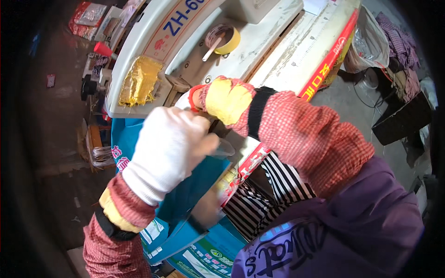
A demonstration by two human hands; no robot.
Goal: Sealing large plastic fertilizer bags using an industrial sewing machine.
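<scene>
Standing at a white machine (278, 51), the person works at its front edge. Left hand (169, 141), in a white glove, has fingers curled narrow around a blurred clear piece (225, 149), steadying it over blue printed bags (204, 176). Right hand (222, 99), yellow-padded, reaches to the machine head; its fingers are hidden. A yellow tape roll (227, 39) rests on top within reach.

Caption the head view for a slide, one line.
Gloved left hand and right hand work a blue bag at a white machine, tape roll on top.
</scene>
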